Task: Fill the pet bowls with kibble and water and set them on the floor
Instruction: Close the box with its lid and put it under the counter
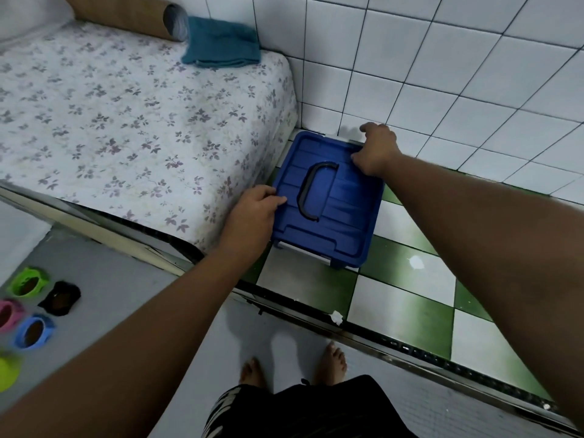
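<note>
Now both hands, left hand (256,207) and right hand (376,150), apparently grip opposite edges of the blue lid (328,200).

Nothing here can be read. The only lettering in sight is some white print on the black shorts (284,412), low down and nearer than both hands, and it is cut off and too blurred to make out a single letter. The blue lid (335,216) under the hands carries only moulded ridges, no label or brand that shows.
</note>
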The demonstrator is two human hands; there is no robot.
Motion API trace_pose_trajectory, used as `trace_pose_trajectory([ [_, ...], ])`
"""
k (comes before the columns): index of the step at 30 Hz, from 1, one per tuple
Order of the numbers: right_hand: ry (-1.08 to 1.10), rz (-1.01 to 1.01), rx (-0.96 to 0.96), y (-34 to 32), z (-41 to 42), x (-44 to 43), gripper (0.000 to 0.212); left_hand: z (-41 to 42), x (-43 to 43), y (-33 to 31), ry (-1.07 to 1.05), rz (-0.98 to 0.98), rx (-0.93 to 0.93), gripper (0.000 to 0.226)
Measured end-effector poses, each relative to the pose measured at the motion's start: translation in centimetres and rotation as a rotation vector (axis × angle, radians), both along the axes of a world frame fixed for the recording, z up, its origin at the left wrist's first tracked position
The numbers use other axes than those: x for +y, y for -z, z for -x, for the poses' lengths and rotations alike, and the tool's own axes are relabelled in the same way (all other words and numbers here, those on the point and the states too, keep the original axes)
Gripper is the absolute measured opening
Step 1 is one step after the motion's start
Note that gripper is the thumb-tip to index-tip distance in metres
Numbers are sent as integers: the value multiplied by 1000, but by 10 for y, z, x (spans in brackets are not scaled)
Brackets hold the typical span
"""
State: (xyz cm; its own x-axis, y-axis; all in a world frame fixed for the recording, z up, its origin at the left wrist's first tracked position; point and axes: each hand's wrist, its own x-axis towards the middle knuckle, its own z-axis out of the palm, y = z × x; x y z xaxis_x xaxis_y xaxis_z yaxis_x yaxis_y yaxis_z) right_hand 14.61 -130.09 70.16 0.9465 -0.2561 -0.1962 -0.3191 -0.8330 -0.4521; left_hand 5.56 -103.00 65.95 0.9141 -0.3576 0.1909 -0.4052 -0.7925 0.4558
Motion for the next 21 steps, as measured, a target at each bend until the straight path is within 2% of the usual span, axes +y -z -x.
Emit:
trace_pose_trajectory([
  [5,-69,-167,81,-4,-19,5,73,4,9,2,83,-89,19,39],
  [8,-98,-208,138,-5,-26,2,67,8,16,-13,111,-135,132,49],
  [11,-112,-209,148,-1,-27,0,58,10,26,-26,171,-303,276,74],
  [14,-101,-207,112,2,-25,0,54,20,20,-29,171,-495,288,107],
  [16,-82,-193,74,3,-24,1,54,28,10,-23,115,-452,266,112],
  [21,-79,-180,-6,7,-18,2,54,33,-3,-9,0,-248,184,98],
])
